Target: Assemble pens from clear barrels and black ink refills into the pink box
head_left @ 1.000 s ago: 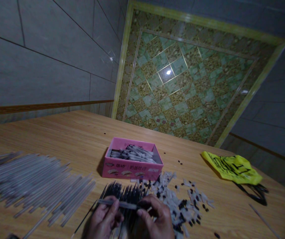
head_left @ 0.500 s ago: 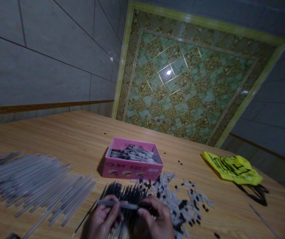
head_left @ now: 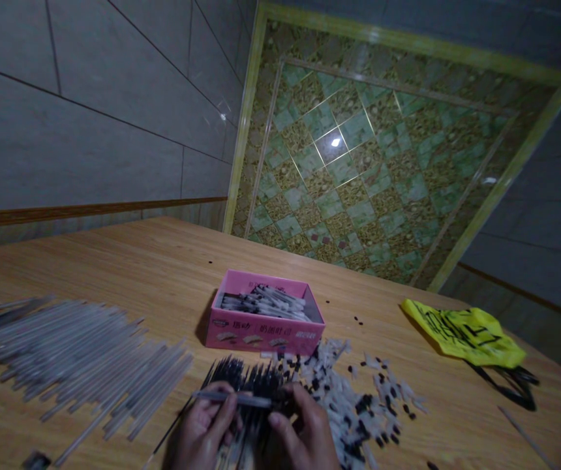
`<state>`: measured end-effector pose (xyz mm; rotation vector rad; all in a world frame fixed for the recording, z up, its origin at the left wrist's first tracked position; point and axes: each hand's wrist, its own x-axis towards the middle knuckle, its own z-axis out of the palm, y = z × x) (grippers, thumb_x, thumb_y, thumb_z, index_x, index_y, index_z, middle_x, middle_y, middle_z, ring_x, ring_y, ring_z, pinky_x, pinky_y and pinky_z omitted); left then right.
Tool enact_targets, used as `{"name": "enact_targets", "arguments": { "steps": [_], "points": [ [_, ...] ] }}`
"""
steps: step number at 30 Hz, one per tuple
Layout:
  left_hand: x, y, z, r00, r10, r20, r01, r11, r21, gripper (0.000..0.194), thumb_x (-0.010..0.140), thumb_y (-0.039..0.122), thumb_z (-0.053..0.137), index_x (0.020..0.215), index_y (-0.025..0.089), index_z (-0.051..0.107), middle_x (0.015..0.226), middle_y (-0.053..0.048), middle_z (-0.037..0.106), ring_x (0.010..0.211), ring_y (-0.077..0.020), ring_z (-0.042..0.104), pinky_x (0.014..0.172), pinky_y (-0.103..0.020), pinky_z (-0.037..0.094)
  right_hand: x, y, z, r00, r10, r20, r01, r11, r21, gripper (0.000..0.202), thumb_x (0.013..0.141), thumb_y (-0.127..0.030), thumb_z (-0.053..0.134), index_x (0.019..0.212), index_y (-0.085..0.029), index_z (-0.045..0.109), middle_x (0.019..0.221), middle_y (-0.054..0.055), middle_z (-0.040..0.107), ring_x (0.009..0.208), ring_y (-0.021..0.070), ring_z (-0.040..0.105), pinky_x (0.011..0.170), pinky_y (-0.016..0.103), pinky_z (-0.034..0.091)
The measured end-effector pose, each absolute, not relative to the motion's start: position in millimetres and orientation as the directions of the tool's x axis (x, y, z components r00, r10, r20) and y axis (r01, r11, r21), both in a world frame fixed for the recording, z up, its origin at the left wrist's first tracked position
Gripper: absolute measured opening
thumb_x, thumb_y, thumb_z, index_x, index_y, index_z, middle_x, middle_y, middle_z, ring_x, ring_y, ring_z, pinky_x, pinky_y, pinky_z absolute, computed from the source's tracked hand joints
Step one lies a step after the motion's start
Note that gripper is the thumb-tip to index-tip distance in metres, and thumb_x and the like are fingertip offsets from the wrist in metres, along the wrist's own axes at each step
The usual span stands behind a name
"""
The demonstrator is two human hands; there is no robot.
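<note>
My left hand (head_left: 207,424) pinches a slim, translucent grey pen barrel (head_left: 244,399) between thumb and fingers, holding it nearly level. At the barrel's right end, the curled thumb and fingers of my right hand (head_left: 304,427) close round its tip, where a dark part shows; its exact shape is blurred. Below and behind both hands lies a pile of thin dark refills (head_left: 226,371), partly covered by them. Small white and black pen pieces (head_left: 339,385) are scattered beside my right hand. Many clear tubes (head_left: 79,346) lie in a heap to the left.
Beyond the hands stands an open pink box (head_left: 261,336) holding many pale sticks with dark ends. A yellow bag (head_left: 466,333) with black straps lies on the wooden table (head_left: 163,261) at right, near a single thin stick (head_left: 525,431). Tiled walls border the table.
The view has shifted slightly, so things sit a little further right. My right thumb and fingers have parted slightly at the barrel's end; my left hand keeps its grip.
</note>
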<state>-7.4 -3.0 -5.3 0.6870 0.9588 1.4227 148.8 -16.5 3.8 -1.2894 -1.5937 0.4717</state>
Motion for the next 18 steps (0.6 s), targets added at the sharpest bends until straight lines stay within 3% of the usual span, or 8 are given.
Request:
{"name": "enact_targets", "arguments": {
  "steps": [5,10,14,18],
  "points": [
    [-3.7,-3.8,-5.6,-0.143,0.982,-0.127,-0.495,0.040,0.868,0.038,0.060,0.042,0.072,0.080,0.017,0.052,0.062,-0.002,0.068,0.043,-0.0081,0.050,0.039,-0.017,0.033,149.4,-16.6,3.9,-0.021,0.927,0.375,0.626,0.305,-0.718,0.047,0.088,-0.048,0.036,0.057,-0.018,0.054,0.052,-0.001,0.049,0.052,0.0132,0.047,0.049,0.021,0.031],
    [-3.5,-5.0,-3.8,-0.137,0.980,-0.144,-0.469,0.063,0.881,0.038,0.060,0.044,0.072,0.079,0.017,0.052,0.059,-0.001,0.067,0.042,-0.0073,0.049,0.038,-0.016,0.031,147.1,-17.9,5.5,-0.005,0.901,0.434,0.612,0.346,-0.711,0.036,0.082,-0.051,0.047,0.074,-0.018,0.059,0.060,-0.001,0.056,0.056,0.0135,0.051,0.051,0.020,0.034],
    [-4.0,-4.7,-5.5,-0.161,0.980,-0.115,-0.456,0.029,0.890,0.039,0.060,0.045,0.071,0.080,0.017,0.052,0.059,0.000,0.066,0.042,-0.0071,0.048,0.037,-0.016,0.030,146.2,-18.5,5.7,-0.035,0.918,0.396,0.627,0.329,-0.706,0.043,0.088,-0.047,0.037,0.064,-0.018,0.057,0.054,-0.001,0.054,0.052,0.0131,0.051,0.049,0.020,0.031],
    [-5.0,-4.2,-7.5,-0.116,0.985,-0.130,-0.444,0.066,0.894,0.036,0.063,0.044,0.070,0.080,0.017,0.052,0.049,0.004,0.059,0.042,-0.0080,0.048,0.039,-0.016,0.031,148.5,-17.4,3.8,-0.003,0.912,0.410,0.630,0.320,-0.707,0.037,0.083,-0.050,0.045,0.069,-0.018,0.057,0.060,0.001,0.056,0.058,0.0144,0.050,0.053,0.022,0.033]
  ]
}}
